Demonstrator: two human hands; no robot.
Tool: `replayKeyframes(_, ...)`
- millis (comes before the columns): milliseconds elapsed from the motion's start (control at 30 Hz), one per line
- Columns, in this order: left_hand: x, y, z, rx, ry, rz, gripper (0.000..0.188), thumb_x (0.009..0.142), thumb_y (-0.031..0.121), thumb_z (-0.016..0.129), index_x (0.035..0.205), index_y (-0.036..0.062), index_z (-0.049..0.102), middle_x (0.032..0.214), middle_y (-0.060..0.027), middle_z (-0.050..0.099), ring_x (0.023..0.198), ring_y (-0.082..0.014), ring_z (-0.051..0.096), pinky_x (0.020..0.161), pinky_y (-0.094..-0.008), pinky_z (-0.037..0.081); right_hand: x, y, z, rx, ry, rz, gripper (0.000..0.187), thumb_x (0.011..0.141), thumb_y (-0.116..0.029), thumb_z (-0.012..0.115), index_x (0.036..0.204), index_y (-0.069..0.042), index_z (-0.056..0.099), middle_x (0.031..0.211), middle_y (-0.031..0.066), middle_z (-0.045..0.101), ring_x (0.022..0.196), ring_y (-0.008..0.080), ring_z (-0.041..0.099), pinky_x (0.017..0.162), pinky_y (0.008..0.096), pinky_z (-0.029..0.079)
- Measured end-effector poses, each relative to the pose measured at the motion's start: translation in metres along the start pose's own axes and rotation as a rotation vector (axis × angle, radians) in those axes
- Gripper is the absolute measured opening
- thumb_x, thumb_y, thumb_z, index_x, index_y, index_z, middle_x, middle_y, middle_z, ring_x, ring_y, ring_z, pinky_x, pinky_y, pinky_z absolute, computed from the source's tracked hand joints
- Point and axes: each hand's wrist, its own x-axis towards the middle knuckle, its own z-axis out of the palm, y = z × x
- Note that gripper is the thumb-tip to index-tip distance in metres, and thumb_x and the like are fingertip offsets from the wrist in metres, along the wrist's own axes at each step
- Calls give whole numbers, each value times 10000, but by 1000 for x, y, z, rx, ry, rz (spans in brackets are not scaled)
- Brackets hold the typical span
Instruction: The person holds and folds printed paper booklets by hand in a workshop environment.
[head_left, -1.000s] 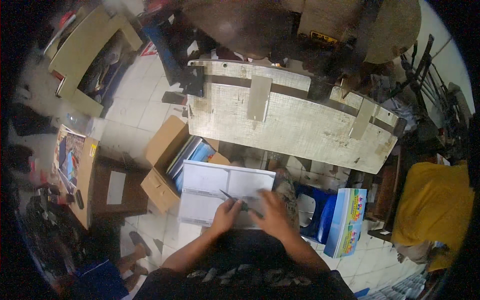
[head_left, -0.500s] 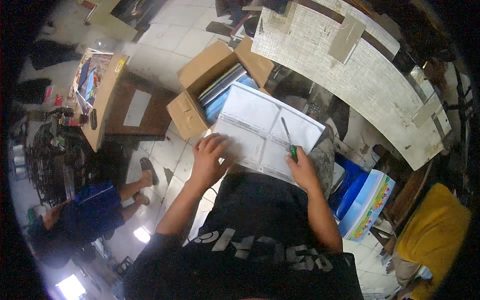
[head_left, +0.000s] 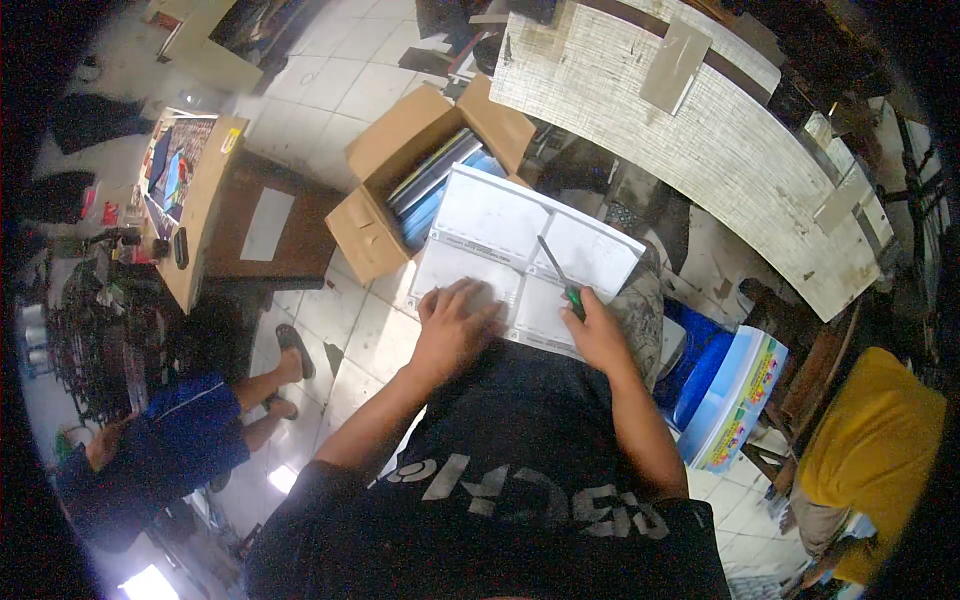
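Note:
A white printed sheet or stack of sheets [head_left: 490, 215], divided into four panels, lies across my lap. My left hand [head_left: 452, 325] rests on its near left part, fingers apart and slightly bent, holding nothing. In my right hand [head_left: 597, 330], at the near right edge, is a screwdriver [head_left: 572, 292] with a green handle. Its long thin dark shaft points away and to the left over the sheet. I cannot tell whether the tip touches the paper. Just beyond the sheet stands an open cardboard box [head_left: 372, 232] with blue and white flat items [head_left: 430, 205] inside.
A long pale board [head_left: 640, 110] spans the far right. On the left stands a brown table [head_left: 225, 170] with papers. A blue bin [head_left: 700, 375] and a colourful printed box [head_left: 735, 400] sit at my right. People are at the left [head_left: 190, 420] and right, one in yellow [head_left: 870, 430].
My left hand has moved right and settled farther onto the sheet. The screwdriver in my right hand has tilted more to the left. The view has shifted slightly.

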Motion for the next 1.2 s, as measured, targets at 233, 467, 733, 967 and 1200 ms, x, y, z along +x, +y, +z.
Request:
replayKeyframes(233,-3,2,8,-58,33,-3,343,823,298,650,1161,251,631,1286,-94,499,1269,-271,413,1005,-554,289,2,-9,-2,-94,-41,-16,332,872,-200,603,1099,20,502,1023,265,601,976,426,581,824,437,454)
replayKeyframes(467,-3,5,13,10,-23,26,378,799,281,645,1176,314,640,1347,-76,472,1294,-278,389,1020,-562,237,1,-11,-2,-156,-87,-25,375,878,-200,591,1156,27,483,1090,283,570,1049,443,537,897,466,431)
replayKeyframes(733,-9,-3,20,-130,95,60,333,840,249,644,1171,212,619,1277,-69,533,1250,-288,445,1012,-529,315,2,0,1,-110,-62,-40,397,880,-224,595,1165,30,488,1094,284,577,1054,431,547,898,447,434)
replayKeyframes(967,-4,-1,14,-78,87,93,348,827,247,672,1163,171,621,1265,-72,550,1242,-266,460,1010,-507,329,0,0,0,-102,-27,-88,400,882,-223,596,1176,24,481,1093,279,576,1047,440,544,905,453,433)
replayKeyframes(1200,-2,-2,12,-87,55,88,344,834,257,662,1168,193,614,1254,-50,540,1245,-249,448,1002,-508,315,1,4,2,-48,-36,-64,409,869,-233,616,1146,40,487,1069,294,576,1027,422,560,872,432,436)
